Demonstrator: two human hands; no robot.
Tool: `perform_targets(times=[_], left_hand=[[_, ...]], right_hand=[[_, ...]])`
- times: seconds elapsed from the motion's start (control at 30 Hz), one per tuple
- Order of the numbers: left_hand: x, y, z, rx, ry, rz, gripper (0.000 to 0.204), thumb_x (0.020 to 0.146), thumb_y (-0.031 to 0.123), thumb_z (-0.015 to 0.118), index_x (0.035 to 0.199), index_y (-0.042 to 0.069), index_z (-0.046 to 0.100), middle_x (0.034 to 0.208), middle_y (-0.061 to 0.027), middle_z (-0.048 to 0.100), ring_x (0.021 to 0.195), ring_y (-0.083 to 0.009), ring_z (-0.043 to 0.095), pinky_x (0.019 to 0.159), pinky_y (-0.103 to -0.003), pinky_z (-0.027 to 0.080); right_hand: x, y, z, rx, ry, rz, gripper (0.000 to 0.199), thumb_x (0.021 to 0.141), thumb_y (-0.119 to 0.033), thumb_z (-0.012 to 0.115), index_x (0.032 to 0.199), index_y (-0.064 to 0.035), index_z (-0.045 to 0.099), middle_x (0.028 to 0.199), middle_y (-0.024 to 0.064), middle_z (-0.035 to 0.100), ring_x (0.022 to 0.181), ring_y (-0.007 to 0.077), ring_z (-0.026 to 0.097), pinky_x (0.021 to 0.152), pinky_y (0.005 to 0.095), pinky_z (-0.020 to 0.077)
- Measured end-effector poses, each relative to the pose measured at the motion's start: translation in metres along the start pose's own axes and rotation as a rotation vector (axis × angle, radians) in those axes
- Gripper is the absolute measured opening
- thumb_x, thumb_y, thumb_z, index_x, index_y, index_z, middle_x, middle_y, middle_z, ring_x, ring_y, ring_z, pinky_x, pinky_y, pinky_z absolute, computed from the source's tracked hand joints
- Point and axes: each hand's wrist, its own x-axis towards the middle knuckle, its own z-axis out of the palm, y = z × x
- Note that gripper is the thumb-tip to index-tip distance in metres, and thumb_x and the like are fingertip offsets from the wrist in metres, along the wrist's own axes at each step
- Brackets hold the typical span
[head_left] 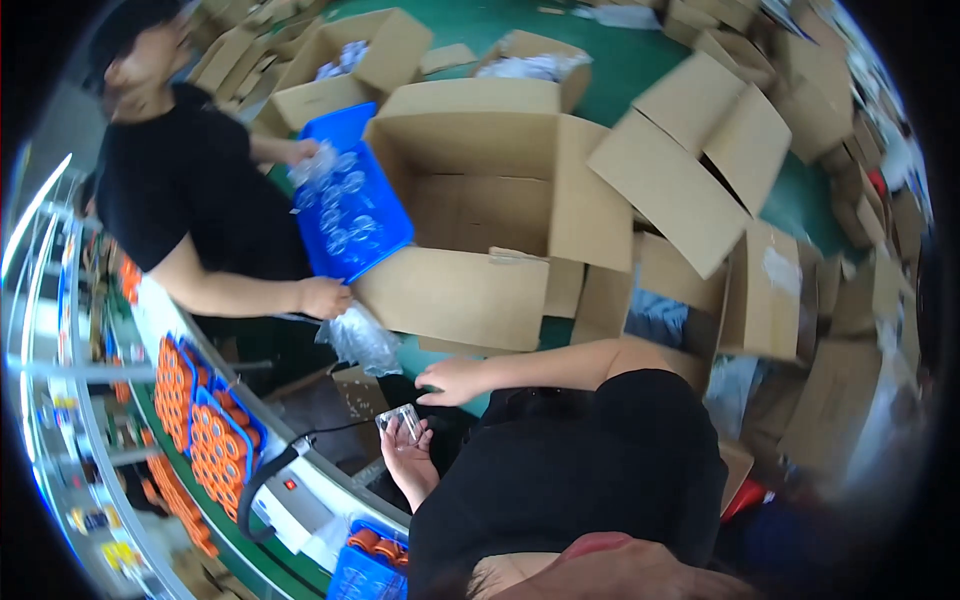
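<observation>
My left hand [408, 462] is closed around a small clear plastic case [400, 424] with something dark and shiny in it, too small to name. My right hand [452, 382] reaches across just above and beside it, fingers stretched out and apart, holding nothing. It does not touch the case. In front of me a large open cardboard box [450, 300] has its flaps spread. At its left edge a co-worker [190, 190] in a black shirt tilts a blue tray [385, 215] holding clear round plastic pieces [345, 205]. The co-worker's hands also hold clear plastic bags [362, 338].
On my left runs a curved workbench [335, 485] with blue trays of orange cylindrical parts [220, 450] and a white device [290, 500] with a red switch. A small blue basket [365, 580] stands near me. Several open cardboard boxes [770, 290] crowd the right and back of the green floor.
</observation>
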Motion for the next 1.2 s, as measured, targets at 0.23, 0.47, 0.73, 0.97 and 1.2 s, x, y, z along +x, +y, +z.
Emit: perform_targets(times=[0.23,0.47,0.73,0.97,1.2], left_hand=[[-0.001,-0.018,0.013,-0.019,-0.256,-0.518,0.051,0.08,0.04,0.048,0.11,0.0,0.04,0.101,-0.0151,0.051,0.088,-0.0247,0.053,0.073,-0.031,0.046],[-0.04,-0.075,0.016,-0.14,-0.293,-0.998,0.054,0.078,0.038,0.052,0.11,-0.003,0.037,0.105,-0.0188,0.048,0.092,-0.0278,0.05,0.079,-0.034,0.044],[-0.072,-0.097,0.023,-0.136,-0.279,-1.064,0.055,0.076,0.034,0.055,0.109,-0.005,0.034,0.104,-0.0193,0.046,0.093,-0.0293,0.049,0.08,-0.035,0.043],[-0.074,-0.11,0.036,-0.222,-0.266,-1.027,0.057,0.076,0.034,0.055,0.111,-0.004,0.031,0.105,-0.0191,0.044,0.092,-0.0293,0.049,0.08,-0.035,0.043],[-0.099,-0.135,0.086,-0.074,-0.262,-1.003,0.055,0.076,0.035,0.054,0.111,-0.002,0.032,0.101,-0.0186,0.047,0.091,-0.0284,0.05,0.078,-0.034,0.044]], right_hand=[[-0.083,0.036,0.046,-0.358,-0.01,0.376,0.035,0.074,-0.036,0.053,0.092,-0.0068,0.055,0.08,0.016,0.058,0.077,0.0315,0.057,0.063,0.0423,0.0454],[-0.192,0.03,0.124,-0.025,0.203,0.58,0.034,0.074,-0.035,0.053,0.094,-0.0079,0.055,0.078,0.0161,0.059,0.073,0.0299,0.058,0.062,0.0392,0.0461],[-0.395,0.114,0.128,-0.022,1.343,1.216,0.033,0.07,-0.008,0.045,0.103,-0.0041,0.047,0.093,0.0215,0.054,0.087,0.0342,0.053,0.076,0.0431,0.041],[-0.564,0.13,0.087,0.167,1.213,1.858,0.049,0.073,-0.018,0.044,0.119,-0.0061,0.034,0.091,0.0185,0.055,0.082,0.0297,0.054,0.071,0.0379,0.0427],[-0.591,0.152,0.079,0.193,1.06,1.881,0.048,0.071,-0.017,0.042,0.118,-0.0069,0.038,0.088,0.0147,0.056,0.074,0.0255,0.055,0.066,0.0349,0.0431]])
